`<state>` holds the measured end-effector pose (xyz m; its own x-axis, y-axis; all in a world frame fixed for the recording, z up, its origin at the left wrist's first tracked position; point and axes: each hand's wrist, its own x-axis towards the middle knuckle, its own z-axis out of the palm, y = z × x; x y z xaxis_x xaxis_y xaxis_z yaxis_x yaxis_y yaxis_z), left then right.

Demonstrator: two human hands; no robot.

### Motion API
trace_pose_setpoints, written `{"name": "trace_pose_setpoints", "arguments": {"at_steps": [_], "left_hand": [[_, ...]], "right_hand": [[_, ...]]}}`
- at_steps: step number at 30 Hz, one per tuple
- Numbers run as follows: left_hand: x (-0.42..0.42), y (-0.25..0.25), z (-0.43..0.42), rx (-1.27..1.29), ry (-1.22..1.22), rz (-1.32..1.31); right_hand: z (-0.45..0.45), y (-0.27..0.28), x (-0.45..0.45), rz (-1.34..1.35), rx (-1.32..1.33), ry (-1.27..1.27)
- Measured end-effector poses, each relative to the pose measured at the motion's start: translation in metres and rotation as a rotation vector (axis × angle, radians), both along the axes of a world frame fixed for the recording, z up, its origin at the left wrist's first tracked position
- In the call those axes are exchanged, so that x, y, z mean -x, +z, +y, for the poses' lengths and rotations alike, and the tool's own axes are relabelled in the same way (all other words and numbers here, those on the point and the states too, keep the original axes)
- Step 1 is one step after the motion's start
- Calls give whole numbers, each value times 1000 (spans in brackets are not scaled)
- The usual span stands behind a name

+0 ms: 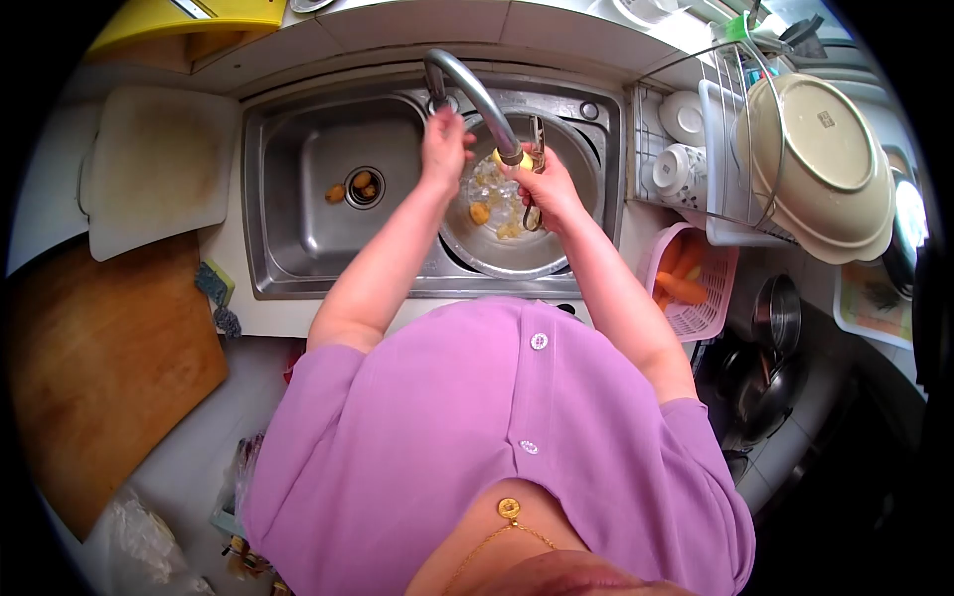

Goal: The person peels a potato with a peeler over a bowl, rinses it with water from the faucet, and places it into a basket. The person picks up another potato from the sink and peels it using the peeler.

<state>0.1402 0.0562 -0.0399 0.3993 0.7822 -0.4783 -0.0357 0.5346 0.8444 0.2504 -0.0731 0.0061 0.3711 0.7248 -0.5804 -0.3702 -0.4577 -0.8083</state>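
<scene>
Under the spout of the curved metal faucet (472, 84), my right hand (552, 189) is closed around a metal peeler (538, 129) and a pale yellow peeled potato (509, 159). My left hand (447, 149) is beside the faucet base, somewhat blurred, its fingers apart and nothing visible in them; whether it touches the faucet is unclear. Below both hands, a round metal basin (467, 243) sits in the right sink bowl, holding water, a brownish-yellow potato (480, 213) and peelings (509, 229). Several small brown pieces (336, 193) lie at the left bowl's drain.
A white cutting board (164, 169) and a wooden board (109, 368) lie left, near a sponge (214, 283). At right are a wire dish rack (730, 119), a large beige dish (820, 164), and a pink basket (711, 318) with carrots (682, 288). Pans (770, 387) stand lower right.
</scene>
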Motion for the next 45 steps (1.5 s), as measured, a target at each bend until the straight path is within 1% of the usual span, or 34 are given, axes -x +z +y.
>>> {"name": "trace_pose_setpoints", "arguments": {"at_steps": [1, 3, 4, 5, 7, 8, 9, 11, 12, 13, 14, 15, 17, 18, 20, 22, 23, 25, 27, 28, 29, 30, 31, 33, 34, 35, 36, 37, 38, 39, 41, 42, 43, 45], "left_hand": [[4, -2, -22, 156, -175, -85], [4, 32, -49, 501, -294, -380], [3, 29, -51, 503, -292, -384], [2, 22, -52, 487, -287, -461], [-1, 14, -52, 469, -280, -540], [-2, 11, -50, 416, -261, -528], [-4, 7, -49, 365, -241, -515], [-1, -4, -47, 371, -265, -511], [1, -6, -47, 502, -250, -420], [2, -9, -48, 632, -235, -328], [4, -13, -51, 633, -233, -328], [6, -17, -54, 646, -244, -309], [9, -18, -59, 660, -253, -291], [12, -15, -62, 607, -234, -229], [15, -9, -68, 556, -213, -169], [15, 1, -71, 338, -208, -133], [16, 7, -70, 338, -208, -134], [17, 23, -65, 278, -360, -191], [15, 21, -62, 290, -401, -178], [14, 20, -60, 302, -442, -164], [12, 19, -60, 303, -443, -166], [11, 22, -60, 315, -406, -200], [10, 26, -59, 326, -369, -234], [5, 29, -59, 342, -357, -203], [3, 27, -58, 411, -309, -249], [2, 25, -57, 480, -259, -295], [1, 22, -56, 480, -260, -295], [1, 18, -57, 508, -208, -401], [1, 14, -57, 534, -155, -508], [2, 14, -56, 535, -156, -506], [5, 14, -53, 573, -186, -641], [6, 25, -54, 449, -245, -611], [6, 31, -54, 451, -245, -610], [7, 37, -55, 437, -168, -478]], "right_hand": [[-1, -6, -1, -83, -29, 9], [-1, -20, 2, -131, -52, 19], [-1, -24, 3, -181, -84, 30], [-3, -27, 3, -184, -83, 32], [-2, -12, 7, -858, -133, 217], [-4, -4, 11, -998, -69, 265], [-6, 4, 15, -999, -71, 268], [-9, 15, 21, -1070, -56, 283], [-9, 22, 20, -1069, -59, 285], [-9, 28, 18, -1061, 35, 413], [-9, 36, 17, -1049, 131, 541], [-9, 48, 17, -1047, 132, 543], [-8, 69, 18, -1050, 255, 645], [-11, 66, 19, -1165, 188, 617], [-16, 69, 18, -1212, 197, 643], [-20, 79, 19, -1259, 205, 666], [-22, 84, 20, -1299, 154, 682], [-24, 83, 19, -1338, 103, 698], [-27, 70, 16, -1259, -34, 509], [-27, 62, 12, -1260, -31, 510], [-26, 53, 5, -1160, -5, 427], [-25, 46, 0, -1060, 21, 343], [-25, 40, -6, -1060, 24, 343], [-26, 30, -13, -414, 161, 187], [-29, 26, -13, -245, 78, 89], [-31, 22, -12, -244, 79, 87], [-32, 22, -10, -87, 80, 23], [-32, 22, -7, 71, 80, -42], [-32, 23, -4, 72, 80, -44], [-30, 26, 0, 117, 58, -74], [-29, 28, 2, 162, 37, -107], [-28, 27, 1, 178, 25, -95], [-27, 26, 0, 194, 13, -82], [-26, 23, -4, 208, 5, -70]]}}
